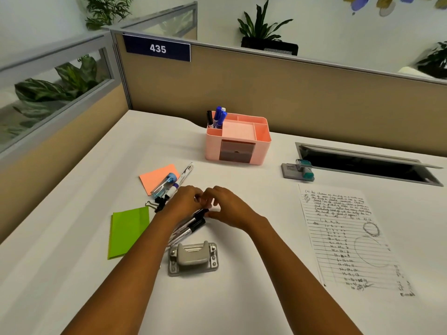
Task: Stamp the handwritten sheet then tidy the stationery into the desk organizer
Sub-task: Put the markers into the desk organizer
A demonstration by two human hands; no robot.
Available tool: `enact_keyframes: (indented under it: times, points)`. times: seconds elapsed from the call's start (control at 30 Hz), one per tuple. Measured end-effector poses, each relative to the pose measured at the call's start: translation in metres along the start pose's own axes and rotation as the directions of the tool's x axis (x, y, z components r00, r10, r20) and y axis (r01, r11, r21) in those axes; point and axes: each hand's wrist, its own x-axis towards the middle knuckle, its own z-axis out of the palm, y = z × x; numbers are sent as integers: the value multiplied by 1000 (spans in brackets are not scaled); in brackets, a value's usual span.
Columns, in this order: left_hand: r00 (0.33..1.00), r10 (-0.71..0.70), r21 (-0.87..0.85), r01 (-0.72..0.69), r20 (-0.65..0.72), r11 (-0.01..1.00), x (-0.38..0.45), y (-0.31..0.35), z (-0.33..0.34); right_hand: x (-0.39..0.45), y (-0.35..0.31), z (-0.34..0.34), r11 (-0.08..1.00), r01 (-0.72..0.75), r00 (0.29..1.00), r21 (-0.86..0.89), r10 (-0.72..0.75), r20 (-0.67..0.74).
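Now: hands gathering pens at tabletop centre; organizer lies straight ahead, beyond them.

Nearest you, the grey hole punch (193, 258) sits just this side of your hands. Your left hand (185, 201) and right hand (226, 209) meet over a bundle of black-capped pens (191, 227); fingers of both are curled and pinching something small and white between them, too blurred to identify. The pens' long axis runs from near-left to far-right, caps pointing toward the right hand. Left of them: green paper (128, 232), binder clips (158, 204), orange note (157, 176). The handwritten sheet (348, 238) lies well to the right, nearer your right hand, with the stamp (303, 169) beyond its far edge. Farthest, the pink desk organizer (238, 139) stands ahead and slightly right, its marker slot at back-left. Judgement: either hand reaches it about equally.
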Motion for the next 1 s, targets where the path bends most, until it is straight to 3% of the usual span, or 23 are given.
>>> enact_keyframes:
  times: [0.2, 0.3, 0.47, 0.6, 0.7, 0.83, 1.0]
  points:
    - [989, -16, 125, -2, 145, 992, -12, 4, -11, -12, 1, 7, 994, 42, 997, -99, -35, 70]
    - [991, -19, 141, 0, 129, 990, -13, 5, -11, -14, 0, 14, 987, 72, 995, -143, -61, 84]
    - [999, -43, -33, 43, 25, 999, -13, 9, -15, -17, 6, 20, 988, 79, 995, -129, -70, 77]
    - [991, -54, -208, 28, -120, 978, -10, 21, -28, -17, 11, 14, 998, 61, 995, -8, -61, 84]
    - [974, -82, -306, 13, -212, 952, -7, 27, -38, -17, 13, 2, 969, -7, 1000, 245, 10, -12]
    - [969, -106, -392, 10, -225, 920, -5, 30, -40, -16, 12, -6, 781, -105, 986, 615, 165, -41]
    - [950, -143, -491, -11, -276, 871, -2, 39, -41, -7, 3, -7, 336, 36, 949, 941, 283, -138]
